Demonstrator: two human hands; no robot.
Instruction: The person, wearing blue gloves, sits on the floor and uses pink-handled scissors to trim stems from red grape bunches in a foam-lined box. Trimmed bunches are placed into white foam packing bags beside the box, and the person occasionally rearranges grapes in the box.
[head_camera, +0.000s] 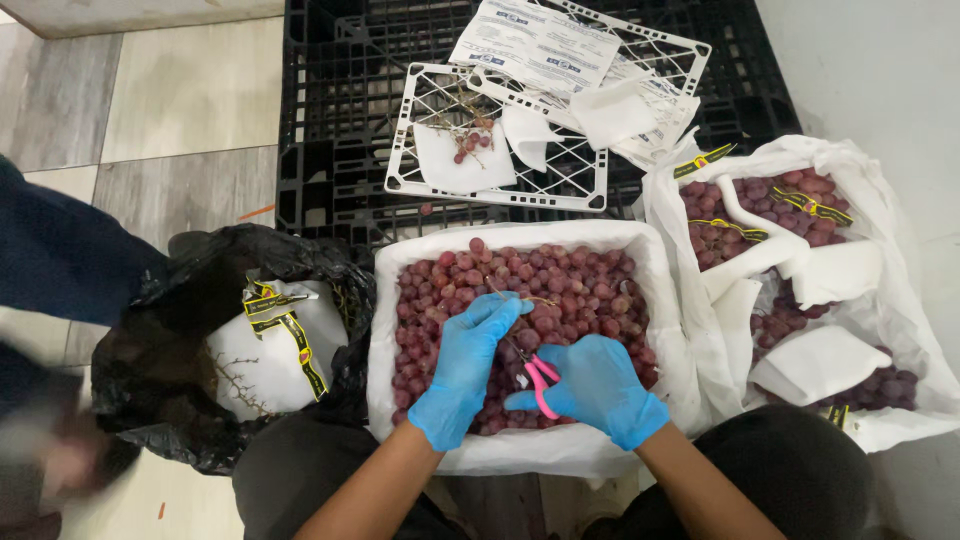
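At the far left a blurred dark sleeve of another person enters the frame above the grey tiled floor. Next to it sits a black rubbish bag, open, with crumpled white paper, yellow-and-black bands and bare stems inside.

In the middle, a white paper-lined box is full of loose red grapes. The left hand, in a blue glove, reaches into the box with its fingertips pinched on a thin stem among the fruit; that grip looks closed on the stem. Just beside it the gloved right hand has its grip closed around small pink-handled scissors, the blades pointing toward the stem the left hand holds.

The grapes are likely soft, thin-skinned and easy to bruise or knock loose, and light one by one; the woody stem seems the safer place to take hold. The scissors are stiff and light, held by the handle loops.

Beyond the box, white plastic lattice trays lie on a black pallet, carrying paper sheets and a small grape sprig. To the right, a second box in white wrapping holds more bunches under folded paper pads, close against the middle box and a pale wall.
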